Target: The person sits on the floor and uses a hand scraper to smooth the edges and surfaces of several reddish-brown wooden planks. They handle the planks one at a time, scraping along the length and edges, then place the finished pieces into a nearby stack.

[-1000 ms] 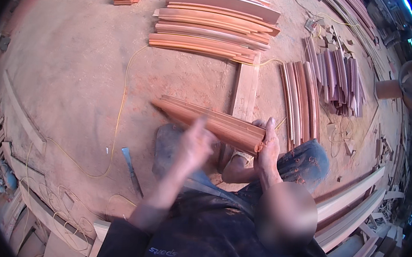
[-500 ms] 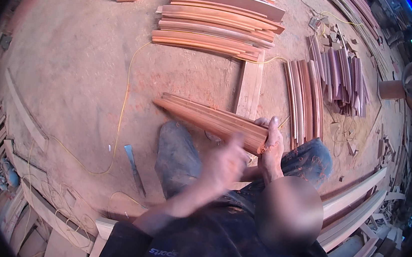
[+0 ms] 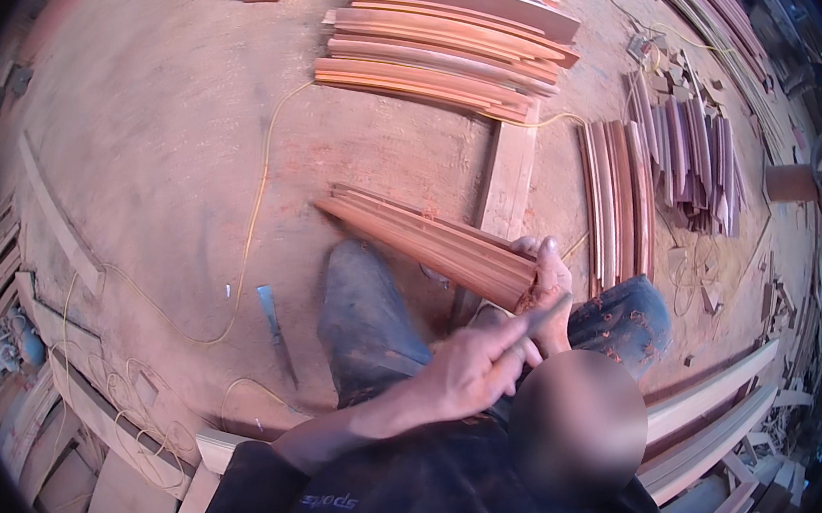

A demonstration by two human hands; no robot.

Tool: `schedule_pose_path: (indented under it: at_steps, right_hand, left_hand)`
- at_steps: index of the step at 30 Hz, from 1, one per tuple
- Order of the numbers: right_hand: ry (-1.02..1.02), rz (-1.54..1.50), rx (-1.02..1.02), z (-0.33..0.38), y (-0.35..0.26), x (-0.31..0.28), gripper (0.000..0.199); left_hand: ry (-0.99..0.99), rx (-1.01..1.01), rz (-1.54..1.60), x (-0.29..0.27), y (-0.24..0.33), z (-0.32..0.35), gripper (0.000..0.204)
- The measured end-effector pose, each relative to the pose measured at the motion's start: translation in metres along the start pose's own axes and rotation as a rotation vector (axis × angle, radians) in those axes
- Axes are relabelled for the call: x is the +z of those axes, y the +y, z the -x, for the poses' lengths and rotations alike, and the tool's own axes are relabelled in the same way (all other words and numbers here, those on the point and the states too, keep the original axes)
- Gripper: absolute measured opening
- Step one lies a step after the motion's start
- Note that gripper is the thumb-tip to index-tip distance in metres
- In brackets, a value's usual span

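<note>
Over my lap lies a bundle of reddish-brown grooved wooden strips point(image 3: 432, 244), tapering toward the far left. My right hand point(image 3: 551, 276) grips its near right end, thumb up and fingers round the far side, with curled orange shavings about it. My left hand point(image 3: 479, 369) is just below and to the left, closed round a slim dark tool point(image 3: 547, 313) whose tip points up and right across my right hand. Its exact kind I cannot make out. My right forearm is partly blurred.
Curved wooden strips point(image 3: 442, 59) are stacked ahead, with more strips point(image 3: 617, 203) and darker pieces point(image 3: 695, 171) to the right. A flat-bladed tool point(image 3: 275, 332) lies left of my knee. A yellow cord point(image 3: 259, 200) crosses the dusty floor. Boards point(image 3: 707, 438) lie at lower right.
My left hand has moved down and right, away from the strips' side, and the slim tool now shows clearly. My right hand keeps its grip. The whole view has shifted slightly.
</note>
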State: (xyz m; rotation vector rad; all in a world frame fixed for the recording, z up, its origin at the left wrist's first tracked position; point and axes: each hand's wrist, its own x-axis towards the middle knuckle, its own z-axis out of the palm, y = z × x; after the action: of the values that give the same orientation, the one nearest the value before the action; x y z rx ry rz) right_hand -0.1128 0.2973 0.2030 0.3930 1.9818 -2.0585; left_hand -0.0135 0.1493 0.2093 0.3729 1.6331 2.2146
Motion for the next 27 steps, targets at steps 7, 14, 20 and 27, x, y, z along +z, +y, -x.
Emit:
schedule_pose_path:
  at_steps: [7,14,20,27]
  right_hand:
    - [-0.004,0.085,-0.051,-0.002,-0.005,0.003,0.064]
    - [-0.022,0.212,-0.096,-0.01,0.002,-0.011,0.066]
    - [0.11,0.051,0.021,-0.028,0.019,-0.029,0.058]
    - [0.042,-0.181,0.062,-0.034,0.026,-0.045,0.053]
  left_hand:
    - [0.86,-0.612,-0.152,-0.122,-0.012,-0.01,0.047]
    - [-0.071,0.035,0.067,0.001,0.005,0.001,0.056]
    - [0.841,-0.387,0.198,-0.215,-0.102,0.035,0.042]
    - [0.907,-0.485,-0.263,-0.353,-0.216,0.045,0.038]
